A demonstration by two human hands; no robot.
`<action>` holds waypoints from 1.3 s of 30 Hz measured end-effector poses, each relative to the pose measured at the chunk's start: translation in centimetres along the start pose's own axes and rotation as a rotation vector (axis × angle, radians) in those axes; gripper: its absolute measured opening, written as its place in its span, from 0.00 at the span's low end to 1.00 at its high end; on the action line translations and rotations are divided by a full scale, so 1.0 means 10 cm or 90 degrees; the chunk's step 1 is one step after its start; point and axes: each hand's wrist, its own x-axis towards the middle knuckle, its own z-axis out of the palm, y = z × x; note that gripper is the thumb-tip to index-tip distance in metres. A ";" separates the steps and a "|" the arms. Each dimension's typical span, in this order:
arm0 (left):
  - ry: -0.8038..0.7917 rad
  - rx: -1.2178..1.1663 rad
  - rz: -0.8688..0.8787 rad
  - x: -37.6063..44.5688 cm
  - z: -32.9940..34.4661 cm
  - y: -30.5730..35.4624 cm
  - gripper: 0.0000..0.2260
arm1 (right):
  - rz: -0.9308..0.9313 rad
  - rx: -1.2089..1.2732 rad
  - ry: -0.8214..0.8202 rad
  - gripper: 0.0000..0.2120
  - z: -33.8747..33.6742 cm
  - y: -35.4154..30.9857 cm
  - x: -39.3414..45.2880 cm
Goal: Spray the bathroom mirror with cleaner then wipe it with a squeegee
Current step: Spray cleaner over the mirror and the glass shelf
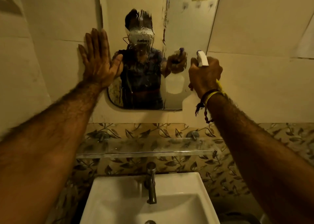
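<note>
Head view: nearest, a white sink (108,189); farther, the right hand (204,77) grips a spray bottle (202,59), its nozzle seemingly facing the wet, streaked mirror (186,28), while the left hand (97,60) lies flat, fingers spread, at its left edge

The bathroom mirror (185,37) hangs on the cream tiled wall, a frameless upright pane with rounded lower corners and a thin dark edge. Its middle is flecked with droplets and wet streaks that run downward, while the right part looks hazy and smeared. The spray bottle (202,59) is held upright just in front of the mirror's lower right area: a white trigger head with a small purple nozzle tip aimed at the glass, and a pale translucent body below.
</note>
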 end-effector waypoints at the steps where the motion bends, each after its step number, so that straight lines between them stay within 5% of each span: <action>1: -0.001 0.001 -0.004 0.00 0.02 0.03 0.39 | 0.014 -0.015 -0.008 0.08 0.00 0.09 -0.04; 11: 0.009 0.006 0.003 -0.45 0.28 -0.02 0.37 | 0.080 -0.158 -0.136 0.11 0.21 0.70 -0.61; 25: 0.003 -0.061 0.037 -0.49 0.24 -0.08 0.35 | -0.090 -0.137 -0.426 0.06 1.10 0.16 -1.24; 39: -0.038 -0.019 -0.008 -0.52 0.17 0.03 0.37 | -0.020 -0.180 -0.296 0.07 0.61 0.54 -0.95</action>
